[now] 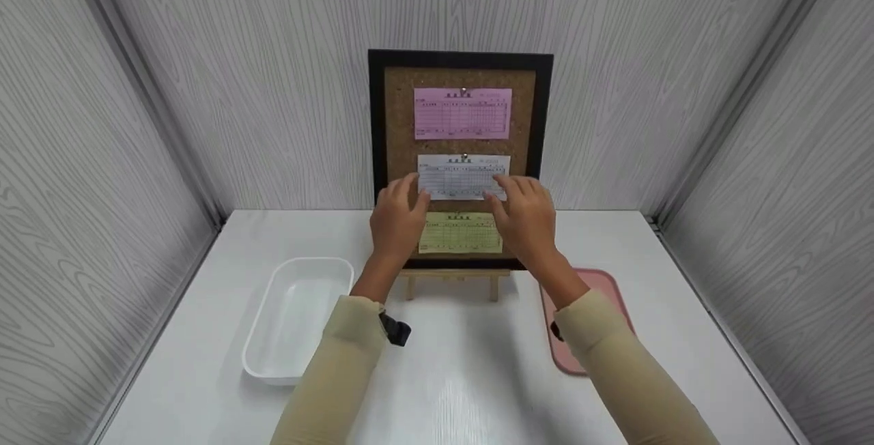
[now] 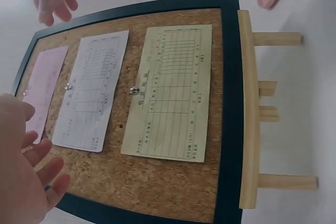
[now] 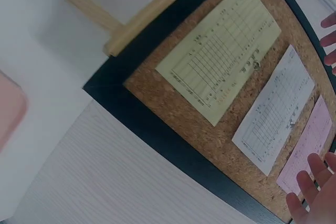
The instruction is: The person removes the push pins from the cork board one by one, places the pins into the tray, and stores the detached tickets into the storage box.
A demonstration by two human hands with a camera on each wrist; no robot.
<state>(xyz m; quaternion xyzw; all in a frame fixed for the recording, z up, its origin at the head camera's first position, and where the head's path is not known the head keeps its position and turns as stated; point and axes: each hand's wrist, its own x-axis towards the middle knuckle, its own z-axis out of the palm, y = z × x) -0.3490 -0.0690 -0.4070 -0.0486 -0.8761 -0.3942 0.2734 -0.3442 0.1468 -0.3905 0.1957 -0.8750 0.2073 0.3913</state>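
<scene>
A cork board [image 1: 403, 110] in a black frame leans on a small wooden easel [image 1: 450, 272]. Three printed slips are pinned to it, one above another: a pink slip [image 1: 462, 114] on top, a white slip [image 1: 454, 179] in the middle and a yellow-green slip [image 1: 459, 235] at the bottom. A metal pushpin [image 2: 134, 91] sits at the top edge of the yellow-green slip. My left hand [image 1: 397, 216] is raised before the board's left side, fingers loosely bent and holding nothing. Opposite it, my right hand [image 1: 529, 216] hovers at the right side, also with nothing in its fingers.
On the white table, a white plastic tray [image 1: 263, 336] lies to the left. A pink tray [image 1: 611, 284] is at the right, partly hidden under my right forearm. Wood-grain panels [image 1: 287, 90] enclose the table at the back and both sides.
</scene>
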